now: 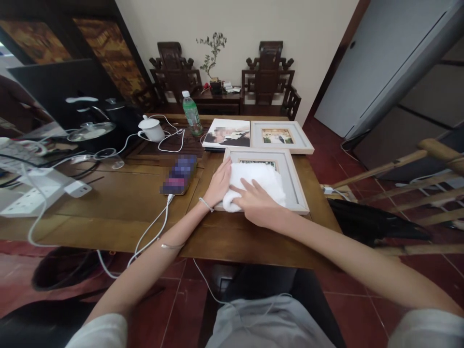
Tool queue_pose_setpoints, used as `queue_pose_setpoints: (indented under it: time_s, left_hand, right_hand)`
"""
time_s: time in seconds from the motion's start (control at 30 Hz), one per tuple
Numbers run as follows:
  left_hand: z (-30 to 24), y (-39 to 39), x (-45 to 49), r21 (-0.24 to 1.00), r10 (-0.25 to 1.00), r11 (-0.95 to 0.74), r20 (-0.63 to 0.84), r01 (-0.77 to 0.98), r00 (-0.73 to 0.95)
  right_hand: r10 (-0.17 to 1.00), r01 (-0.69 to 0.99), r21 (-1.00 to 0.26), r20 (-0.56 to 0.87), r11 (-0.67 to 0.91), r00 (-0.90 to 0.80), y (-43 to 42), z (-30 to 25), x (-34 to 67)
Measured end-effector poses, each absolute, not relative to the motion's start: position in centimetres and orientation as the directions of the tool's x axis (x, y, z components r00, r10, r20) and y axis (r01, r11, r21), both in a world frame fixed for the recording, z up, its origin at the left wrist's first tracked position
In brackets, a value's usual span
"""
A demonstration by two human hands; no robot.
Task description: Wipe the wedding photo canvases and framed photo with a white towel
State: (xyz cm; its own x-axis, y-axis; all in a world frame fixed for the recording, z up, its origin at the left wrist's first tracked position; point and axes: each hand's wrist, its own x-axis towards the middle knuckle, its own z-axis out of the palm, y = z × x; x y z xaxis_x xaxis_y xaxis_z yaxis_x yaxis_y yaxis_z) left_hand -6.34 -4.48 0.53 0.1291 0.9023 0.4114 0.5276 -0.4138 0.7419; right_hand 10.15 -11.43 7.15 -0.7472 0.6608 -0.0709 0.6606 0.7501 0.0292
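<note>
A light wooden picture frame [297, 179] with a wide pale mat lies flat near the table's front right. Bunched on its middle, a white cloth [270, 176] hides most of the small picture inside. My right hand [255, 202] presses on the cloth and holds it against the frame, index and middle fingers spread. Along the frame's left edge rests my left hand [218, 183], its fingers stretched out and touching the rim beside the cloth. Behind it lie a second frame [304, 137] with a small photo and a photo panel [228, 125] to its left.
Left of the frame lies a phone [179, 175] with a charging cable. Farther back stand a green bottle [192, 113] and a lidded white cup [151, 129]. A power strip [34, 191], cables and a glass-lidded pot [92, 133] occupy the left side.
</note>
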Motion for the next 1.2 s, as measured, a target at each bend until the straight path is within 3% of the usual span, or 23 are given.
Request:
queue_pose_setpoints:
  time_s: [0.17,0.5,0.77,1.07,1.2]
  left_hand:
    - [0.2,-4.7,-6.2,0.735,0.913,-0.391,0.383,0.554,0.137]
    - [-1.3,-3.9,-7.5,0.523,0.838,-0.532,0.436,0.666,0.326]
    - [-1.9,-3.5,-7.6,0.510,0.838,-0.531,0.431,0.677,0.333]
    - [-1.9,-3.5,-7.7,0.461,0.819,-0.552,0.455,0.695,0.349]
    - [-1.9,-3.4,-7.6,0.447,0.814,-0.558,0.457,0.699,0.358]
  right_hand:
    - [0.746,0.745,0.117,0.048,0.656,-0.664,-7.0,5.7,8.8]
    - [0.795,0.827,0.187,0.228,0.531,-0.562,1.3,5.5,10.2]
    - [0.887,0.871,0.305,0.140,0.385,-0.441,0.3,6.4,20.7]
    - [0.841,0.794,0.337,0.016,0.505,-0.541,-11.0,7.1,22.8]
    - [0.829,0.802,0.269,0.024,0.533,-0.559,-14.0,6.5,23.5]
